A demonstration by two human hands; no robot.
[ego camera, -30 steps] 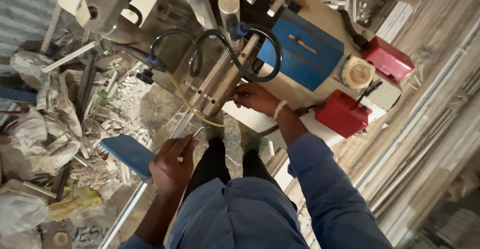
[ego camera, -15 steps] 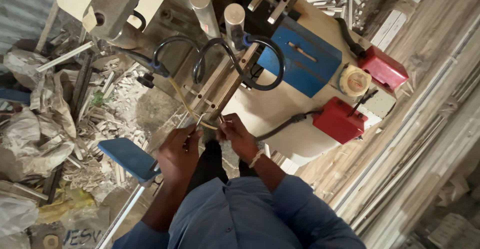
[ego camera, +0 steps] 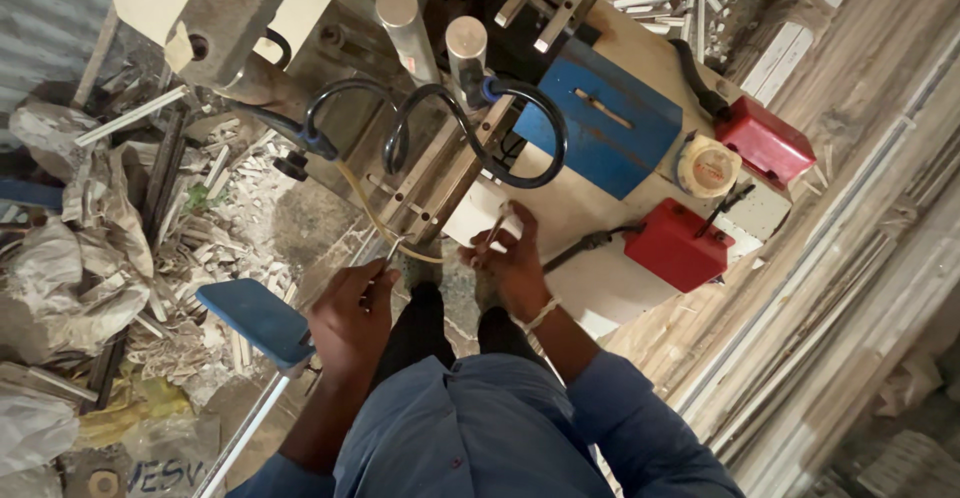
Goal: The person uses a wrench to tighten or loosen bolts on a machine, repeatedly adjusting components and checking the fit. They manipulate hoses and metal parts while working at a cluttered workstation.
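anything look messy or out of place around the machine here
Yes: pale offcuts and scraps lie strewn over the floor left of the machine, beside crumpled sacks. The left hand and right hand each grip a thin metal piece by the yellowish hose.

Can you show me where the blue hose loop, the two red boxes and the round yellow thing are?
black hose loop [ego camera: 545, 158], head view, right curve of the loop.
near red box [ego camera: 675, 248], head view, top face.
far red box [ego camera: 765, 141], head view, top face.
round yellow tape roll [ego camera: 708, 166], head view, top centre.
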